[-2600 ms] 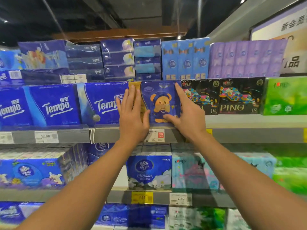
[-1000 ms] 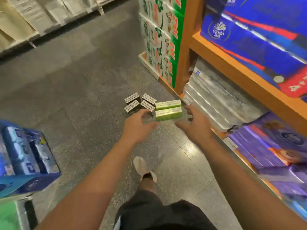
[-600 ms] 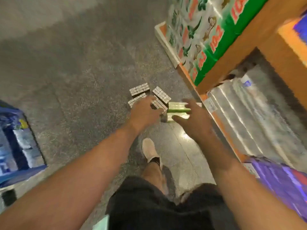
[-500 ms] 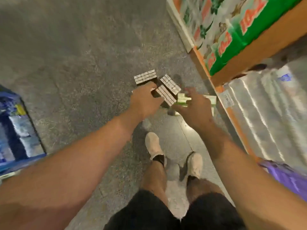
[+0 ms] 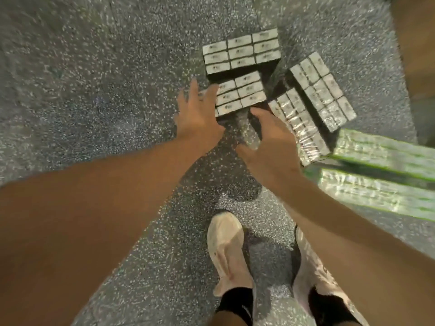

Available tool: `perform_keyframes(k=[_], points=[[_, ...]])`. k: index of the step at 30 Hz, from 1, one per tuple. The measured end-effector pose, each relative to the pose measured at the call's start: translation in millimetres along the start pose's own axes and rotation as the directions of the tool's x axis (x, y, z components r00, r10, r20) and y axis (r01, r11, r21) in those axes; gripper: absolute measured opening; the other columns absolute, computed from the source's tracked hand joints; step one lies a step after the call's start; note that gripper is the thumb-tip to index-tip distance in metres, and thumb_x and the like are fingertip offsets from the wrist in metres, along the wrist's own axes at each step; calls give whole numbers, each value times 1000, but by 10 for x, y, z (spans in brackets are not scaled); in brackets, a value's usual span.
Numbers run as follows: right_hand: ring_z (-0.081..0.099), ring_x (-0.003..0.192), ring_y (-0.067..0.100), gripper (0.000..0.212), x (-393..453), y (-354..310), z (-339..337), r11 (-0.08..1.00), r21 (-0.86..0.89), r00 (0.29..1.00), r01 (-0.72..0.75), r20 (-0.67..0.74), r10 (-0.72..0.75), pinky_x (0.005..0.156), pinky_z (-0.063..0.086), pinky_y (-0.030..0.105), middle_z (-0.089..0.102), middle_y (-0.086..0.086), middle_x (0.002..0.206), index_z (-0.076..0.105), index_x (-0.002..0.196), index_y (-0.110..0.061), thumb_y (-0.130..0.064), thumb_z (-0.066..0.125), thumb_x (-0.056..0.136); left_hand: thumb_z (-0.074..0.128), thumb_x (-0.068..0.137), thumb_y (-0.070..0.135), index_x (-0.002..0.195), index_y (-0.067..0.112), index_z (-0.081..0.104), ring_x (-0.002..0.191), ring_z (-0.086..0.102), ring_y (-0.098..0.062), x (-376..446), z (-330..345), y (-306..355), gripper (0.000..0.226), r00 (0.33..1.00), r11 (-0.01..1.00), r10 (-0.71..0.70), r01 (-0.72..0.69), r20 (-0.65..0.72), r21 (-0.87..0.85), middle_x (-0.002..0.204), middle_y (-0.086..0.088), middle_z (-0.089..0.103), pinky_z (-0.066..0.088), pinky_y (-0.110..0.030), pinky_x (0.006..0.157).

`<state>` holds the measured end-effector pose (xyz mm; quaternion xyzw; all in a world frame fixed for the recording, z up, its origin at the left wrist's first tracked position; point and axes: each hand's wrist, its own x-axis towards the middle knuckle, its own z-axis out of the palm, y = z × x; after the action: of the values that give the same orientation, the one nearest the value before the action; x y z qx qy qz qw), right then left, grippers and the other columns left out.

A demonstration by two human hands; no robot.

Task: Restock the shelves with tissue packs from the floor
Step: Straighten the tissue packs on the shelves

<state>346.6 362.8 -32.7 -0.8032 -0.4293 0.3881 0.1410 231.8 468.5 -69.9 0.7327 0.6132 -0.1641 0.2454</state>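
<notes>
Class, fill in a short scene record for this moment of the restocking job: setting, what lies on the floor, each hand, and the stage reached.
setting: speckled grey floor, seen from above
grey tissue packs: four, clustered ahead of the hands
green tissue packs: two, to the right of the grey ones, blurred
left hand: fingers spread, at the left side of the nearest grey pack
right hand: fingers extended, at that pack's near right corner
shoes: two pale ones, below the hands
stage: reaching to lift; pack not yet raised
</notes>
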Motion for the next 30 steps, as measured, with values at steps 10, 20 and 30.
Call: perform_keyframes(k=[10,20,30], points=[[24,144,18,81,-375,-315,-672,992,-86,996,89,12,-88,115,22,35,23,-5,159,29,148,-39,-31,74,81,80,74,9,129,37,46,101,54,-19,-747,-440,-51,70,999,943,-28,15,-36,-333,114,7,48,56,-30,75],[36,135,26,82,-1437,-2809,-2577,871,-153,880,467,178,-441,112,30,34,19,4,156,49,137,-34,-41,86,65,81,72,29,122,39,60,95,64,-15,-2617,-3764,-233,55,1000,769,20,-4,18,-639,116,3,65,51,-25,78],[66,102,13,72,-4128,-5947,-3235,349,179,303,920,239,-922,89,53,39,69,-7,113,40,137,-44,-38,76,74,74,81,35,124,40,62,114,52,-6,-6611,-6362,-1769,45,788,690,-481,69,-385,-721,121,8,55,40,-19,100]])
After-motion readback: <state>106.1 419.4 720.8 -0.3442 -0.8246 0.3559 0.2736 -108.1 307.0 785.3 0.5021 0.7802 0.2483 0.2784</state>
